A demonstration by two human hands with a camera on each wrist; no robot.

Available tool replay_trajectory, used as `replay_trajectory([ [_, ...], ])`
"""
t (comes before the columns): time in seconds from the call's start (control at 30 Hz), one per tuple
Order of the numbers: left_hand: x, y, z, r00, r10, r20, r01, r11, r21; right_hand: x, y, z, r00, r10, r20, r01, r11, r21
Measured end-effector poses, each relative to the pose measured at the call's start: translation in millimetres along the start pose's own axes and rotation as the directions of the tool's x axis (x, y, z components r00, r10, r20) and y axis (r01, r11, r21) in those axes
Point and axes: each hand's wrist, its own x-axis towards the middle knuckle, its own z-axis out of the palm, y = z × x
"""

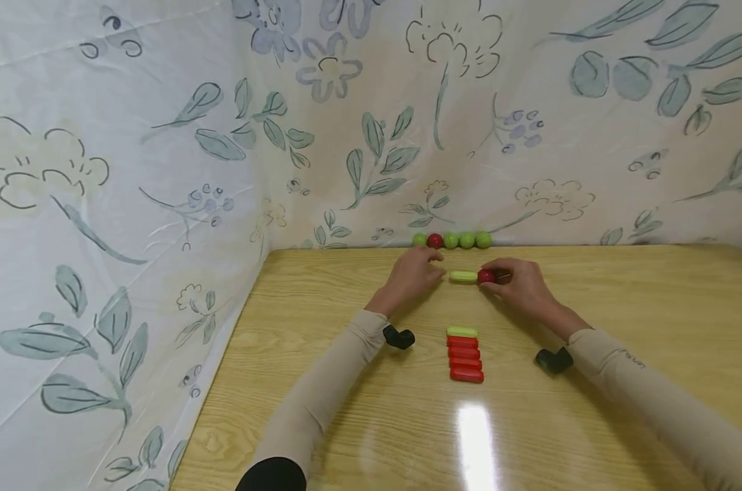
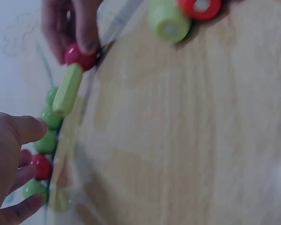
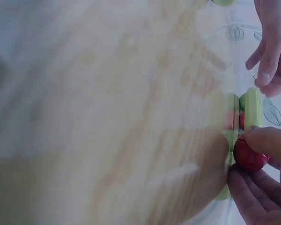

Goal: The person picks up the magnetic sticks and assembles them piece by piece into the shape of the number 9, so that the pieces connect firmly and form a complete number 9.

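At the wooden table [image 1: 322, 286], right hand [image 1: 523, 283] pinches red ball [image 1: 485, 276]
Ball row [image 1: 451, 240] behind, sticks [image 1: 464, 353] nearer (left hand [image 1: 412, 274] empty, fingers apart), floral cloth [image 1: 371, 88] beyond

At three o'clock from one rod [image 1: 463, 276], a ball [image 1: 485, 277] is adjoining it, the right hand [image 1: 521, 286] gripping from that side; at nine, the left hand [image 1: 414, 276] is hovering near. Towards twelve, a row of balls [image 1: 451, 240] is lining the far edge of the table [image 1: 322, 286], cloth [image 1: 371, 82] hanging behind. At six, a column of rods [image 1: 464, 354] is lying.
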Motion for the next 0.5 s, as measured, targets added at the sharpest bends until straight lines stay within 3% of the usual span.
replay_trajectory([
  [0.3, 14.5, -17.0, -12.5, 0.990, -0.053, -0.128, 0.061, 0.996, 0.062, 2.0, 3, -6, 0.999, 0.036, 0.031, -0.037, 0.999, 0.036],
  [0.5, 27.4, -21.8, -11.3, 0.985, -0.108, -0.135, 0.114, 0.993, 0.040, 4.0, 4, -10, 0.997, 0.036, 0.069, -0.038, 0.999, 0.017],
])
